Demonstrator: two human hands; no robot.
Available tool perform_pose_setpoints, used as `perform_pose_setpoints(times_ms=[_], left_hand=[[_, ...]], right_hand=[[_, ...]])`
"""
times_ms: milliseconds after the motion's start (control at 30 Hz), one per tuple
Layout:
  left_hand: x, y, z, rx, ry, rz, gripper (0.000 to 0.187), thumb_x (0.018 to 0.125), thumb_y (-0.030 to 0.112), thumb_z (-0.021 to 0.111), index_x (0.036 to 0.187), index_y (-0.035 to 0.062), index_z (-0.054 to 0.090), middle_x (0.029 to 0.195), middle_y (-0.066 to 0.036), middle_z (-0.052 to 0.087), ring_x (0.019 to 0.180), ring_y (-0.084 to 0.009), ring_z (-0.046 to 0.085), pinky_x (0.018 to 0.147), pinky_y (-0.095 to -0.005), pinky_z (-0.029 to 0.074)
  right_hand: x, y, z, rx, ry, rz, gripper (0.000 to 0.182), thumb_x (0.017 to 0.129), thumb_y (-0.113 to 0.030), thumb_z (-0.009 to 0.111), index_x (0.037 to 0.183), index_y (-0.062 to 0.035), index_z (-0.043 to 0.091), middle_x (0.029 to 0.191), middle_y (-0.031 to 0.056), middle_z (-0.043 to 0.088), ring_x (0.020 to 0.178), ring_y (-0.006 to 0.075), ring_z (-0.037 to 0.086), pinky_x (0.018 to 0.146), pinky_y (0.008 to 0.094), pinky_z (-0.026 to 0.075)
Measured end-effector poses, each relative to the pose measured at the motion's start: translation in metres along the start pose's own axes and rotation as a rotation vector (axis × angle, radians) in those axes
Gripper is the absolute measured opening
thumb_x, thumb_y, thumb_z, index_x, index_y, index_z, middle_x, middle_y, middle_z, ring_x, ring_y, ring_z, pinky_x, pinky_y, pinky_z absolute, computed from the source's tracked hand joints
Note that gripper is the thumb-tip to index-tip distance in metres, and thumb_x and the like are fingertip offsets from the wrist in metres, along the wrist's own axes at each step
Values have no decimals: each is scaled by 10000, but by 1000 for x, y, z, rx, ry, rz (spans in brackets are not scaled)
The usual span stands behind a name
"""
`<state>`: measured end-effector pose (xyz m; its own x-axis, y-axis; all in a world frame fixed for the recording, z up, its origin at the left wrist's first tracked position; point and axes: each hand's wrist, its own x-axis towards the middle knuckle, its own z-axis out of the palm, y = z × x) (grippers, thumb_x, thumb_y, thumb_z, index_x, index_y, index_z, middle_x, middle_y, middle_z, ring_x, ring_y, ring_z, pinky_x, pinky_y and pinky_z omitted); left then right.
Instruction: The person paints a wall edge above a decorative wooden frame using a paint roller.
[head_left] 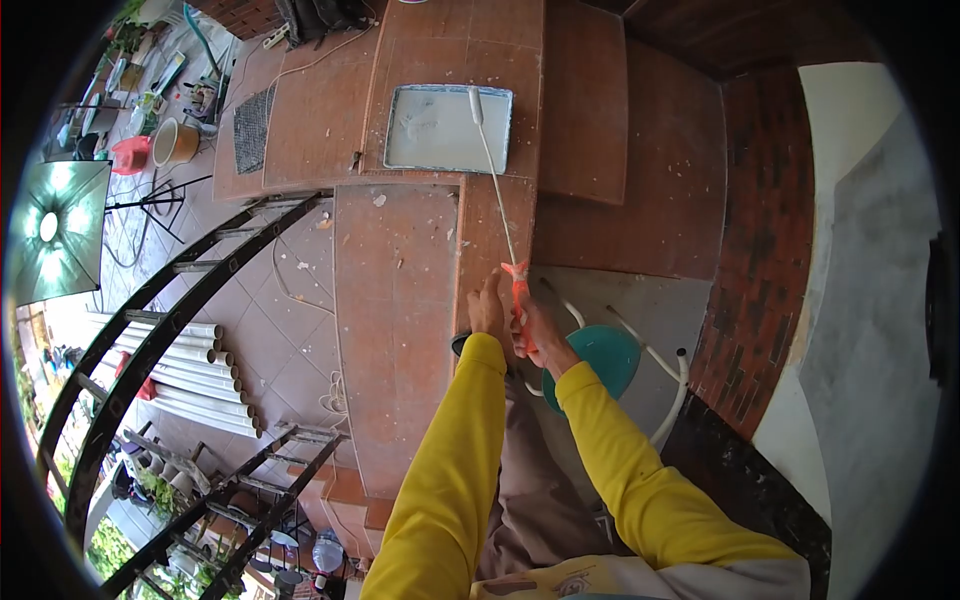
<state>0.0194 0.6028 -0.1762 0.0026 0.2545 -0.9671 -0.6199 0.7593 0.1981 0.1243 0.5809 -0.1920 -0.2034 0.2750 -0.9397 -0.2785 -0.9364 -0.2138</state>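
My right hand (540,337) is wrapped round the orange handle of a long-rod paint roller (497,190). Away from me, the roller's small white sleeve lies over the right part of a rectangular paint tray (447,170); whether it touches the paint is hard to tell. Whitish paint (437,125) fills the tray, which rests on the reddish-brown tiled ledge (400,230). Just left of the handle, my left hand (486,307) is held with fingers stretched out and holds nothing.
A green-seated chair (597,368) with pale metal legs stands right of my hands. To the left are a black ladder (190,277), a stack of white pipes (205,385) and a lit lamp panel (58,230). A brick wall (755,260) borders the right.
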Motion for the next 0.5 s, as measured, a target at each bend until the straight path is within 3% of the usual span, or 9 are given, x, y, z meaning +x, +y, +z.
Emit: perform_pose_setpoints(times_ms=[67,167,267,367,467,500], left_hand=[[15,-18,-9,147,-209,-50,340,851,458,581,812,125,641,596,16,461,447,-132,389,429,-281,295],[27,-21,-11,102,-173,-22,404,827,443,598,934,55,617,621,-62,465,426,-174,400,352,-340,262],[16,-12,-9,147,63,46,348,863,454,568,800,119,639,606,-3,484,492,-135,452,456,-290,353],[31,-14,-17,259,-291,-47,383,863,469,570,858,93,641,646,-25,524,595,-145,538,524,-292,416],[34,-16,-9,156,278,208,411,870,467,560,933,68,636,704,-56,568,663,-164,582,567,-298,447],[35,-17,-8,130,81,99,417,872,460,557,983,63,622,740,-63,580,668,-169,584,565,-303,448]], right_hand=[[4,8,-5,13,-1,3,337,957,-458,476,846,-141,493,564,-15,454,366,112,410,317,268,283],[5,1,-4,-34,-36,0,347,965,-461,469,835,-139,483,569,-11,452,363,115,411,311,271,293],[-2,8,-2,-81,-23,5,368,968,-474,465,822,-136,472,572,-7,456,360,113,408,305,276,309],[3,2,-6,-95,-38,-8,376,965,-481,475,816,-137,468,563,-7,460,362,109,412,300,277,322],[-10,9,-6,-60,-5,-13,383,962,-490,480,818,-136,468,571,-6,471,362,100,412,298,270,316],[-8,6,-8,-71,-28,0,385,963,-492,480,818,-136,468,569,-6,469,359,98,410,299,269,318]])
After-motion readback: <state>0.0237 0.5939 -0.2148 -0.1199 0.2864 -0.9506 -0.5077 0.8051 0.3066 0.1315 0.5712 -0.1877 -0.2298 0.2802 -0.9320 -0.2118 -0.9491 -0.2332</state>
